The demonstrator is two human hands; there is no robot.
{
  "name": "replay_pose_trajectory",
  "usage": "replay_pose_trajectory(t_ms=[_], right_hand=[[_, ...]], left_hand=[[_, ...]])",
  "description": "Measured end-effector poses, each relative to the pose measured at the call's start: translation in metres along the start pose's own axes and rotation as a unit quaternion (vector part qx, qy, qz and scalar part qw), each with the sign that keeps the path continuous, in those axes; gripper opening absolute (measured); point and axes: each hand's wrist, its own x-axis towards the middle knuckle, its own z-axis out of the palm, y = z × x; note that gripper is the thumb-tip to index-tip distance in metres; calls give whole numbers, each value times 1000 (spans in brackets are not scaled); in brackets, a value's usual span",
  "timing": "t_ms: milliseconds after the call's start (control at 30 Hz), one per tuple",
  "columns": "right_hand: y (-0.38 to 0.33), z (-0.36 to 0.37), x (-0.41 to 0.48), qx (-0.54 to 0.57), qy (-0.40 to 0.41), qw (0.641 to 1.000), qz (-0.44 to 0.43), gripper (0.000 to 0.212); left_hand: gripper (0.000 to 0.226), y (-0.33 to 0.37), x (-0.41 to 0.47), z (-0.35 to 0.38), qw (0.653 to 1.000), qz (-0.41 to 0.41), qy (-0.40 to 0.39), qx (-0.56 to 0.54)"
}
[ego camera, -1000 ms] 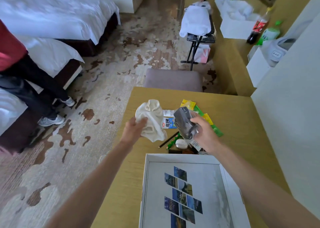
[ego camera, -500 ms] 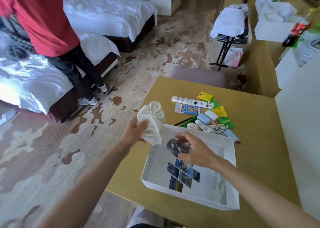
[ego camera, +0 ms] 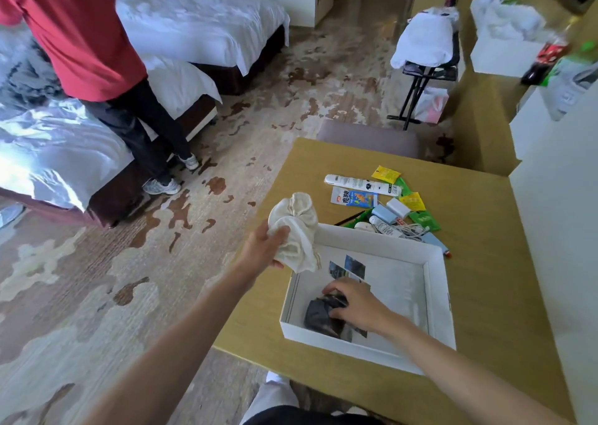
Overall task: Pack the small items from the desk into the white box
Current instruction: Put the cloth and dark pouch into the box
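Observation:
The white box lies open on the wooden desk, photo prints on its floor. My right hand is inside it, fingers closed on a dark grey bundle that rests in the near left corner. My left hand holds a cream cloth bundle in the air over the box's far left corner. Beyond the box lie small items: a white tube, a blue and white packet, yellow sachets, green sachets, a pale blue case, a white cable and a pencil.
A person in a red top stands by the beds at left. A padded stool sits at the desk's far edge. A white wall panel borders the desk on the right. A folding stand with a white towel is further back.
My right hand has carried the dark grey bundle from above the small items down into the box's near left corner. My left hand still holds the cream cloth. The view has pulled back.

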Motion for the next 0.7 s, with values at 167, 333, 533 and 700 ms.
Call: replay_pose_trajectory(t_ms=[167,333,533,700], right_hand=[[-7,8,5,53,-4,998,43,69],[-11,-23,9,315,160,929,113,47],[-30,-67,9,462,176,869,22,35],[-23,-72,11,380,261,886,42,12]], left_hand=[[14,0,10,9,999,-1,-51,-8],[12,5,18,18,995,10,-99,15],[24,15,24,34,969,14,-219,116],[28,13,29,44,955,-5,-234,182]])
